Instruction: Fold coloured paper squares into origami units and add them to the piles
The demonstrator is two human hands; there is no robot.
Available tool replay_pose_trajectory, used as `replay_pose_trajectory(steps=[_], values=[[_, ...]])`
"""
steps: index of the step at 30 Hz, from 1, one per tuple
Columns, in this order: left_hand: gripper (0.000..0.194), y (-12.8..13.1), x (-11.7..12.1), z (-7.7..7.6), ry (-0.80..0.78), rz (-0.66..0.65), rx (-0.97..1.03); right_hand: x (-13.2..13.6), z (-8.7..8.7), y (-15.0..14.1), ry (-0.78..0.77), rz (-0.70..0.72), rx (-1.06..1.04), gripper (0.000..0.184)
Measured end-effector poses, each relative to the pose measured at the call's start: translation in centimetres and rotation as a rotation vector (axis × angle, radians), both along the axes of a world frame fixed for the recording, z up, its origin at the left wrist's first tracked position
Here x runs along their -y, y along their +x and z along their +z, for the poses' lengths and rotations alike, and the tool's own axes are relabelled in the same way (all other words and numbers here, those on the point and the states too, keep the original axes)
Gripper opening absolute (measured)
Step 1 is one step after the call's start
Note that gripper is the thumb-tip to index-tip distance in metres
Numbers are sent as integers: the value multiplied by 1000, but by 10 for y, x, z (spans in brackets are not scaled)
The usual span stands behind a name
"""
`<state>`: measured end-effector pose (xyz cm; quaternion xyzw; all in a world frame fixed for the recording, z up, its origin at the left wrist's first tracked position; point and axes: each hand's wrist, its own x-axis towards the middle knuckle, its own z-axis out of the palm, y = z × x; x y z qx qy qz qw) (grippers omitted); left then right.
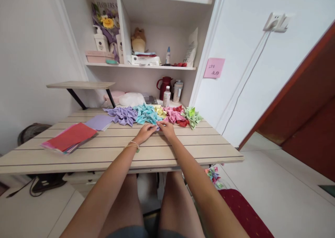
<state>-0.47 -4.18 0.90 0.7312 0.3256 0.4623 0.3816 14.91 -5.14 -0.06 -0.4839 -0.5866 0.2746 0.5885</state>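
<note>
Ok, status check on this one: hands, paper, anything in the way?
Left hand and right hand together, pinching small purplish paper piece. Piece mostly hidden by fingers. Nearest clutter: coloured folded pieces just beyond; red-topped paper stack off left.

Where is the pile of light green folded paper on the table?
In the head view, the light green pile is at the right end of the paper row on the table, beside the red pieces, beyond the right hand.
</note>
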Motion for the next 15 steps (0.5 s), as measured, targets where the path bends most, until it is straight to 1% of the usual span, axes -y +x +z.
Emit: replay_pose_trajectory(steps=[4, 8, 11, 15], values=[[24, 0, -2, -2, -67, -17, 57, 0, 2, 2, -13, 18, -85, 41], [30, 0, -3, -4, -169, -57, 118, 3, 3, -1, -39, 92, -135, 46], [32, 0, 0, -3, -237, -91, 167, 6, 5, -3, -49, 145, -161, 46], [36, -1, 3, -1, -296, -131, 210, 8, 7, -4, -45, 171, -183, 42]])
